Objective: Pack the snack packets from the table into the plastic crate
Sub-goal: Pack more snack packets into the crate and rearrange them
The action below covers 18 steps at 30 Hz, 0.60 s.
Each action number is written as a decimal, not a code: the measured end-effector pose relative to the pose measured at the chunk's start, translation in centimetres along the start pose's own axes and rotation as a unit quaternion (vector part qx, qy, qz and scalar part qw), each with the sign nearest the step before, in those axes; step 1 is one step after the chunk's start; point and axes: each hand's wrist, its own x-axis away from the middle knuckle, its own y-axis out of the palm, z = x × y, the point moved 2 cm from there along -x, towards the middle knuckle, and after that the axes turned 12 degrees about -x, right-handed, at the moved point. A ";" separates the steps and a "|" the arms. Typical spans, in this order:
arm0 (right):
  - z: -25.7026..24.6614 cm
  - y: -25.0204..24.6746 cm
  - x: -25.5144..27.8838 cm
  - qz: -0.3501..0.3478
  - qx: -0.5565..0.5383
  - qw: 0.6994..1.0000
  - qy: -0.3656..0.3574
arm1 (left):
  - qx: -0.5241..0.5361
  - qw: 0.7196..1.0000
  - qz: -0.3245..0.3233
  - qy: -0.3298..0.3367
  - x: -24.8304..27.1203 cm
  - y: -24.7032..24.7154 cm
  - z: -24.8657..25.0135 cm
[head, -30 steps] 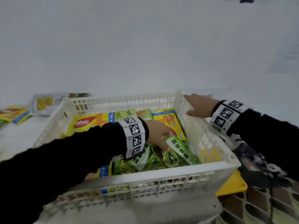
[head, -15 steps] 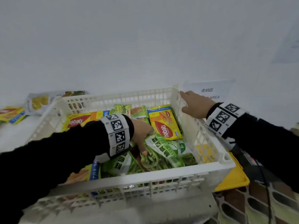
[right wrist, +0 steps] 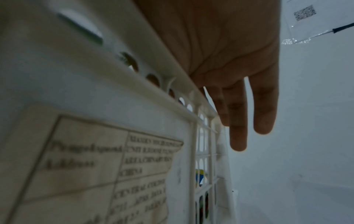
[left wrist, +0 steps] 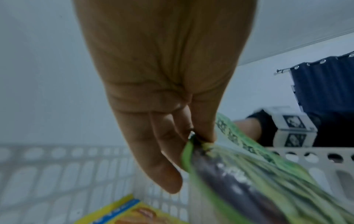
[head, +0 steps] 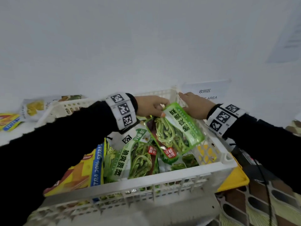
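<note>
A white plastic crate (head: 162, 175) stands in front of me, holding several snack packets: yellow wafer packs (head: 84, 170) on the left, a green vegetable packet (head: 135, 157) in the middle. My left hand (head: 160, 110) pinches the top edge of another green packet (head: 177, 132), which hangs tilted above the crate's right half. The left wrist view shows my left hand (left wrist: 191, 136) pinching the green packet (left wrist: 249, 174) between thumb and fingers. My right hand (head: 193, 105) rests on the crate's right rim with straight fingers (right wrist: 239, 113), holding nothing.
Two packets lie on the white table left of the crate: a yellow one (head: 8, 121) and a white one with yellow print (head: 35, 106). A paper label (head: 206, 93) lies behind the crate. A yellow object (head: 236, 178) sticks out under the crate's right corner.
My left hand has taken hold of a green packet inside the crate and lifted it up toward the far right corner. The right hand stays on the rim.
</note>
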 end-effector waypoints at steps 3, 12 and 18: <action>0.0 0.1 0.0 0.005 -0.001 1.000 0.004 | -0.042 0.998 -0.052 0.021 -2.0 2.3 0.5; 0.0 0.1 0.1 0.002 -0.015 1.000 0.008 | -0.210 0.970 -0.115 0.030 -3.9 5.7 2.5; 0.1 0.2 0.1 0.003 -0.026 1.000 0.011 | -0.270 0.953 -0.137 0.033 -2.3 5.2 2.8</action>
